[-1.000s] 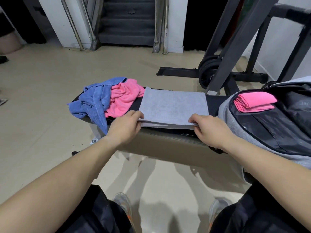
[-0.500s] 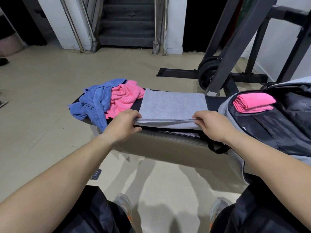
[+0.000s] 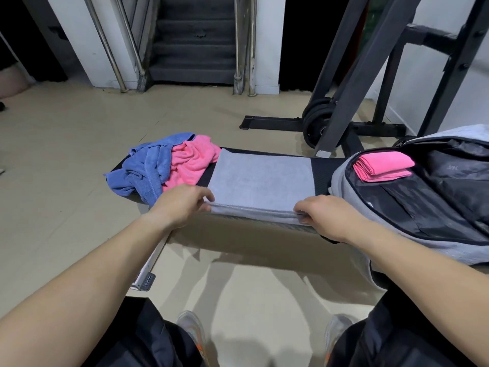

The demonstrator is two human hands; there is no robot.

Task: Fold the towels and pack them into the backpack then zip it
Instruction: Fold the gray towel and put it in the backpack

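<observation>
Stretching from edge to edge, a pale beige floor (image 3: 66, 154) fills most of the view, smooth and faintly glossy; at twelve o'clock a dark staircase (image 3: 193, 49) rises between white walls, with steel handrails (image 3: 105, 43) slanting down at eleven o'clock; at one to two o'clock a dark steel rack (image 3: 366, 75) leans across the corner, black weight plates (image 3: 313, 123) resting by its foot. A black padded bench (image 3: 321, 165) runs across the middle from nine towards three o'clock. On its three o'clock end lies a grey backpack (image 3: 341, 186), unzipped and gaping, its dark lining showing; a folded pink towel (image 3: 383, 165) sits inside near the top of the opening. At the centre a grey towel (image 3: 259, 178) lies flat on the bench, folded into a neat rectangle; its near edge shows stacked layers. At ten o'clock a blue towel (image 3: 143, 170) lies crumpled and hangs off the bench end; a second, unfolded pink towel (image 3: 190, 162) is bunched against it, touching the grey towel's far left corner. The left hand (image 3: 182, 205) pinches the grey towel's near left corner, fingers curled over the edge; the right hand (image 3: 328, 215) pinches the near right corner the same way, just beside the backpack. At six o'clock two light shoes (image 3: 190, 327) stand on the floor between dark trouser legs.
</observation>
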